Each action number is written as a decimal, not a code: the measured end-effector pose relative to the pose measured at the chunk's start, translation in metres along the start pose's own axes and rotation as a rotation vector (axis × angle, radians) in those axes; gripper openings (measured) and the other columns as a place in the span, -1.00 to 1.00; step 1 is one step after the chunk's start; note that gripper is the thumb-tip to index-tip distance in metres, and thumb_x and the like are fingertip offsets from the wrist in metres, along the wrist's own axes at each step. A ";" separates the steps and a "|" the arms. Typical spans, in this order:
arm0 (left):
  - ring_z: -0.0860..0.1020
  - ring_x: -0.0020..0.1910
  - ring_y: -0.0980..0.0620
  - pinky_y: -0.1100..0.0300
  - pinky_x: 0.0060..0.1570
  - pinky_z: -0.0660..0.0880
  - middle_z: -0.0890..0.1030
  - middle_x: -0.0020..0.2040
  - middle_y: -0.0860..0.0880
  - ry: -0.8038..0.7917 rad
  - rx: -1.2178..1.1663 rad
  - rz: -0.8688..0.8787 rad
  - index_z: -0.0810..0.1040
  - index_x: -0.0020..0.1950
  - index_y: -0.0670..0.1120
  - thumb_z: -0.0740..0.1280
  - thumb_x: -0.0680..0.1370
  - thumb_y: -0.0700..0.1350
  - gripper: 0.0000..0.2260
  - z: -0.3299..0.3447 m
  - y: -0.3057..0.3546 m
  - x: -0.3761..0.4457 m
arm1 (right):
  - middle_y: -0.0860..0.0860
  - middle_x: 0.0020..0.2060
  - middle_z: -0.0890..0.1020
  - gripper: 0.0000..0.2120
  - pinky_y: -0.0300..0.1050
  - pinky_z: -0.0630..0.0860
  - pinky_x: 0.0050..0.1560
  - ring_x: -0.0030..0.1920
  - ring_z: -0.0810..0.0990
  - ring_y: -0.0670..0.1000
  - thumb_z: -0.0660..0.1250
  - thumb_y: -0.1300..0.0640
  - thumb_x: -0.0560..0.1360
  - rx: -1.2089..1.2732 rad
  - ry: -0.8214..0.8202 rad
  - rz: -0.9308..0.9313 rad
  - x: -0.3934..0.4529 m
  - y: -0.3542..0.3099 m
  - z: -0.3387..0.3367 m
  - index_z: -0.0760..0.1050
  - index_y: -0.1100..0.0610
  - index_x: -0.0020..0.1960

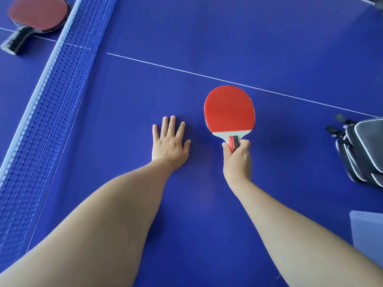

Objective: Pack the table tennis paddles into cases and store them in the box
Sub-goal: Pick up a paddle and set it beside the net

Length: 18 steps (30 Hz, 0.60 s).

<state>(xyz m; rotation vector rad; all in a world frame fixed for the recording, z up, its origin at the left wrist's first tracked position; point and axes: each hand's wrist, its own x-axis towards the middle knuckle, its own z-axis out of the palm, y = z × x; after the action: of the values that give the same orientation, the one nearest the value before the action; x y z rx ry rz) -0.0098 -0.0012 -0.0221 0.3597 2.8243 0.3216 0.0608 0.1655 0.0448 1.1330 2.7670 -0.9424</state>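
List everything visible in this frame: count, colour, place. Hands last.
red-rubber paddle with red-and-black handle: 1, red face, centre-right, held by its handle over the table
red-rubber paddle with black wrapped handle: 1, dark red, top left, lying beyond the net
dark zippered paddle cases with white piping: a pile, exact count unclear, black and grey, right edge
blue mesh net: 1, blue with pale top band, running diagonally at left
blue table-tennis table: 1, blue with white lines
pale blue flat object: 1, lower right, cropped, unidentifiable
left hand: flat on the table, fingers spread
right hand: grips the paddle handle
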 end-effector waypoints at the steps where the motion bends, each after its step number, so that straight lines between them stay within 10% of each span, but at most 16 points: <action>1: -0.17 0.59 -0.10 -0.20 0.52 -0.17 -0.04 0.63 -0.09 -0.013 0.008 -0.012 0.07 0.60 0.01 0.00 0.63 0.15 -0.45 -0.001 0.001 -0.003 | 0.03 -0.15 0.52 -0.67 0.10 0.53 -0.26 -0.20 0.53 0.17 0.22 -0.09 0.61 -0.001 -0.006 -0.012 -0.010 0.006 -0.003 0.28 0.17 0.12; 9: 0.12 0.55 -0.08 -0.05 0.53 -0.01 0.29 0.52 -0.11 0.027 -0.401 -0.206 0.37 0.47 -0.04 0.06 0.65 0.14 -0.54 -0.010 0.042 -0.115 | 0.02 -0.14 0.51 -0.69 -0.05 0.39 -0.34 -0.24 0.49 0.12 0.24 -0.01 0.61 0.088 -0.078 -0.097 -0.099 0.047 -0.025 0.28 0.19 0.18; 13: 0.56 0.04 0.06 0.08 0.05 0.47 0.60 0.01 0.12 -0.106 -0.829 -0.308 0.55 0.15 0.04 0.09 0.64 0.19 -0.66 -0.024 0.072 -0.192 | 0.03 -0.05 0.57 -0.69 -0.08 0.37 -0.33 -0.20 0.50 0.10 0.25 0.00 0.61 0.184 -0.156 -0.121 -0.154 0.063 -0.026 0.28 0.17 0.21; 18: 0.64 -0.19 0.07 0.07 -0.06 0.58 0.68 -0.10 0.00 0.069 -1.420 -0.594 0.52 0.12 0.07 0.39 0.55 0.00 -0.83 -0.022 0.071 -0.259 | -0.01 0.07 0.57 -0.73 0.02 0.55 -0.18 -0.05 0.57 0.04 0.19 -0.05 0.62 0.352 -0.400 -0.077 -0.232 0.076 -0.021 0.26 0.07 0.22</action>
<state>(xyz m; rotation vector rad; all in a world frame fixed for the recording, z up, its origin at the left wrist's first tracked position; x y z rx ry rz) 0.2401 -0.0094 0.0790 -0.7497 1.8867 1.9047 0.2857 0.0716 0.0735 0.7553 2.3949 -1.5186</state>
